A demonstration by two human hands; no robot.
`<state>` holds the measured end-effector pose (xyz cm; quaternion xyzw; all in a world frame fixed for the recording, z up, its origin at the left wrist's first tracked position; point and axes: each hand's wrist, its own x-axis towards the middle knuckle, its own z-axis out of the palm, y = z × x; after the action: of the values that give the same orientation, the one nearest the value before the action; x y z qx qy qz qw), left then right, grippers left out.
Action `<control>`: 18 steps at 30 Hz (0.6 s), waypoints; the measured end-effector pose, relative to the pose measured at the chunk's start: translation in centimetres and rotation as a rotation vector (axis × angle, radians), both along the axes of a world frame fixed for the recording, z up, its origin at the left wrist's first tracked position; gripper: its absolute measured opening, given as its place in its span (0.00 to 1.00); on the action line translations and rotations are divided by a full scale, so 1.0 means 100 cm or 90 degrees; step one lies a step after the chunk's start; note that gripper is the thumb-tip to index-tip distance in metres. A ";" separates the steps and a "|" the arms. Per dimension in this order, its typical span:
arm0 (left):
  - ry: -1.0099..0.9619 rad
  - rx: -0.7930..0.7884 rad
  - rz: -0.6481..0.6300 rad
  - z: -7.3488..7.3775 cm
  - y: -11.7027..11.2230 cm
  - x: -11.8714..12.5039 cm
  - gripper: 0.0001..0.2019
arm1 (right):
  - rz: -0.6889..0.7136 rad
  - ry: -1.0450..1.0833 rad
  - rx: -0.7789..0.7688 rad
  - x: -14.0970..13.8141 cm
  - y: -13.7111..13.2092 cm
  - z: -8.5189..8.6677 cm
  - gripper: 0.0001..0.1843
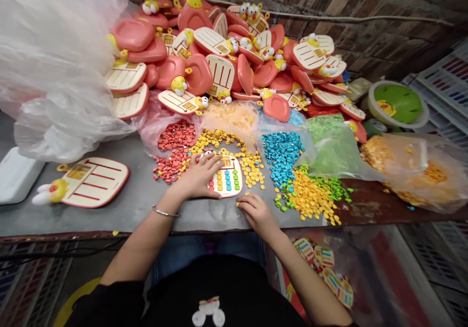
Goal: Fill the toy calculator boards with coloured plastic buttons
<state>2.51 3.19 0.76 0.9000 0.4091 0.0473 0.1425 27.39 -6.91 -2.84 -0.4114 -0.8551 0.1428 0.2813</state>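
1. A heap of toys (204, 59) lies at the back of the table (109, 215), against a brick wall (365, 25).
2. Bags of small keys (331, 146) lie in a row before the heap.
3. A toy keypad (225, 178) lies before the bags, between loose piles of keys (281, 151).
4. A plastic sheet (54, 73) lies left of the heap, and a single toy (91, 183) lies on the table before it.
5. A round tub (398, 105) stands right of the heap.

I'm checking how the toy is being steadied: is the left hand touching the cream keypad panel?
Touching. The head view shows the left hand lying over the upper left corner of the cream keypad panel, with its fingers on the panel.
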 end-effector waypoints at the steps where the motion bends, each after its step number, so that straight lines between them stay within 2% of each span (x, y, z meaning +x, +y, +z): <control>1: 0.000 -0.001 -0.001 0.001 0.000 0.000 0.48 | 0.003 0.001 -0.006 -0.001 0.001 0.001 0.11; 7: -0.006 -0.012 -0.005 0.001 0.000 0.000 0.48 | 0.020 0.111 -0.111 0.000 0.022 0.021 0.05; 10: -0.010 -0.012 -0.006 -0.001 0.000 0.000 0.48 | -0.014 0.135 -0.126 0.003 0.057 0.031 0.05; 12: -0.012 -0.010 -0.006 -0.001 0.000 0.000 0.47 | -0.029 0.128 -0.112 0.004 0.089 0.033 0.04; 15: -0.011 -0.012 -0.003 0.000 0.000 0.000 0.47 | 0.009 0.093 -0.120 0.001 0.132 0.027 0.05; 18: -0.004 -0.021 0.001 0.003 0.000 0.001 0.46 | 0.071 0.073 -0.139 -0.003 0.159 0.019 0.07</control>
<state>2.60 3.16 1.06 0.8972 0.4099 0.0436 0.1586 27.06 8.98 -0.90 -0.3826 -0.8385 0.2740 0.2747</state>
